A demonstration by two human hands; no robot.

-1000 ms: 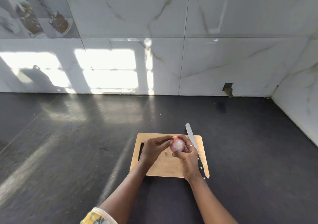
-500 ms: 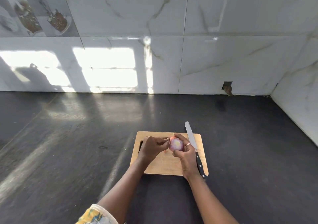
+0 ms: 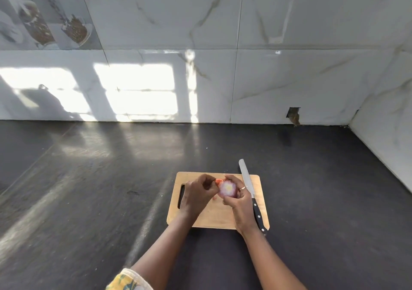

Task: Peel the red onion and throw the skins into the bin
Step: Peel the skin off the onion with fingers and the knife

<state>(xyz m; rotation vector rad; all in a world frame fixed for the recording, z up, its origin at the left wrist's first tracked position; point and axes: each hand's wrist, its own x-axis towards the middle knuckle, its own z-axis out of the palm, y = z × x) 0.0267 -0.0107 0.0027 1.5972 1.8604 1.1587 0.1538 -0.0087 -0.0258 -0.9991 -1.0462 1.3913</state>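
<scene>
The red onion point(image 3: 227, 189) is held just above the middle of the cutting board point(image 3: 214, 219), its cut face up, with the right hand point(image 3: 242, 205) curled round it. The left hand point(image 3: 198, 192) pinches a reddish skin point(image 3: 218, 181) at the onion's far-left edge. Half a second ago that skin was hidden under the fingers. A knife point(image 3: 249, 187) lies along the board's right side.

A wooden cutting board point(image 3: 211, 219) lies on the dark countertop point(image 3: 89, 189). A black-handled knife point(image 3: 247, 178) rests along its right edge, with the blade pointing toward the far marble-tiled wall point(image 3: 289, 78).
</scene>
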